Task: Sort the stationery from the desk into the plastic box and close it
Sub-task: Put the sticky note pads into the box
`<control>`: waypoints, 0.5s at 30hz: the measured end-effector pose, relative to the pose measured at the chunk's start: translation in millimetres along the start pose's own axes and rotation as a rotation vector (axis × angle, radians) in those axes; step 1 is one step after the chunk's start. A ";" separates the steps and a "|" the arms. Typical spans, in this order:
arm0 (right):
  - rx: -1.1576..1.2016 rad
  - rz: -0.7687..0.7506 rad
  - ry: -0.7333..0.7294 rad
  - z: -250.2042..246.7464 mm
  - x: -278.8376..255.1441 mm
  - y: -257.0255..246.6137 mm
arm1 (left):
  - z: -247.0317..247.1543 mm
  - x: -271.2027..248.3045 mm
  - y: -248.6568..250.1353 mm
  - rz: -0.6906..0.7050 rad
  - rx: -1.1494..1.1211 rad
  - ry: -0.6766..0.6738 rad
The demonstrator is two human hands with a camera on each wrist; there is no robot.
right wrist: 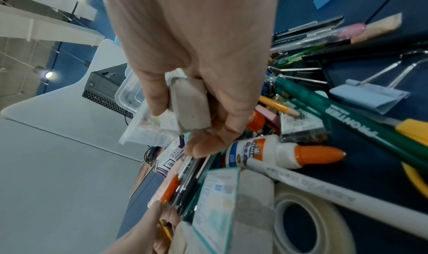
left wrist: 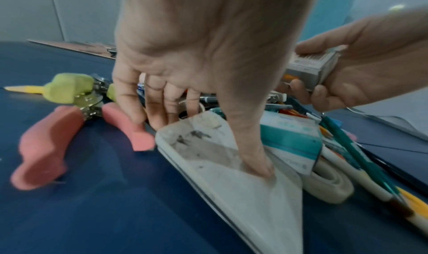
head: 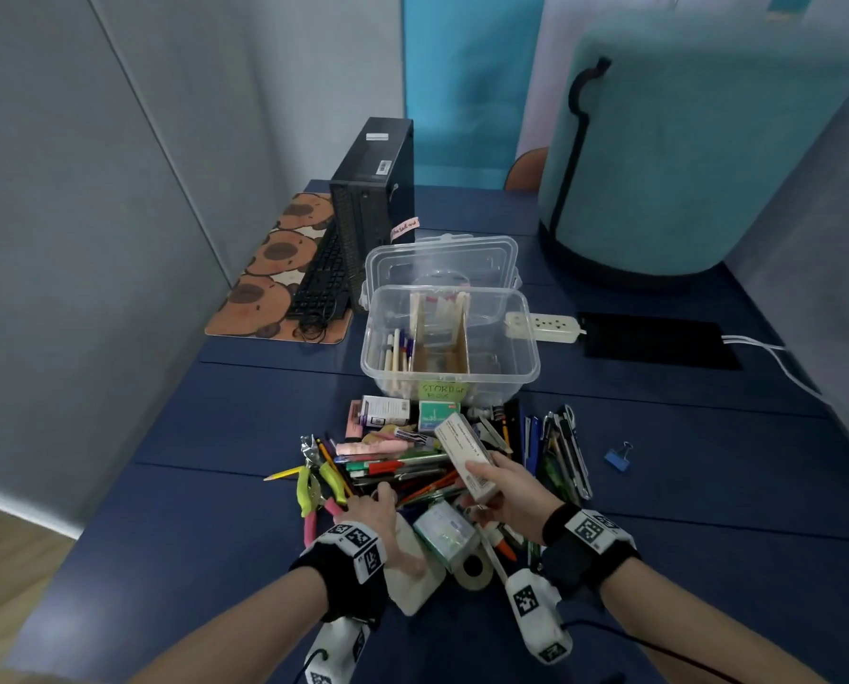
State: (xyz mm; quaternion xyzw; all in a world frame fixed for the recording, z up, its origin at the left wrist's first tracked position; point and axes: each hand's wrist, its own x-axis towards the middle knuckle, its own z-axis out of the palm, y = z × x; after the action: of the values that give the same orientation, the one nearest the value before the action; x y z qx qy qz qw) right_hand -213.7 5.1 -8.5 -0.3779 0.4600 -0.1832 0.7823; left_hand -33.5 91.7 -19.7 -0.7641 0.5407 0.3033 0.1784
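Note:
A clear plastic box (head: pixel 503 350) with cardboard dividers stands open mid-desk, its lid (head: pixel 442 259) tipped up behind it. A pile of stationery (head: pixel 412 461) lies in front of it. My right hand (head: pixel 476 486) (right wrist: pixel 185 120) grips a small grey-white carton (head: pixel 462 444) (right wrist: pixel 191 104) (left wrist: pixel 310 67) lifted just above the pile. My left hand (head: pixel 397 528) (left wrist: pixel 208 144) lies on the pile's near left. Its thumb presses a flat white case (left wrist: pixel 231 194) and its straight fingers reach past the case's far end. Pink-handled pliers (left wrist: pixel 46 142) lie left of that hand.
A teal carton (head: pixel 444 533), tape roll (head: pixel 474 570) and glue bottle (right wrist: pixel 266 151) lie between my hands. A blue binder clip (head: pixel 618 456) sits apart at the right. A computer tower (head: pixel 373 199), keyboard (head: pixel 321 278), power strip (head: pixel 543 328) and teal stool (head: pixel 684 155) stand behind.

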 end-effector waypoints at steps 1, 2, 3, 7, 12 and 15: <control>0.001 -0.001 -0.007 -0.4 -0.2 -1.7 | -2.8 -0.2 -0.5 0.011 -0.004 0.006; -0.002 -0.002 -0.016 -0.4 -1.2 -4.4 | -5.5 0.1 -1.1 0.025 -0.027 -0.002; -0.007 0.000 -0.027 -0.6 -2.3 -7.2 | -9.2 0.5 -1.8 0.040 -0.058 -0.019; -0.080 0.002 -0.080 -2.4 -5.4 -22.0 | -33.6 3.7 -10.9 0.180 -0.046 -0.095; -0.283 -0.088 -0.064 -6.9 -0.6 -58.5 | -90.0 6.8 -24.1 0.327 -0.098 -0.140; -0.254 -0.168 -0.064 -9.0 3.1 -93.0 | -143.2 -4.7 -32.1 0.379 -0.121 -0.114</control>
State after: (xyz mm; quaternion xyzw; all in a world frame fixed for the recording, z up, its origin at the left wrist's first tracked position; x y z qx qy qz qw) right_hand -214.1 -60.9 57.7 -0.5165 0.4210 -0.1762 0.7246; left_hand 34.2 20.4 89.3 -0.6395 0.6447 0.4063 0.1024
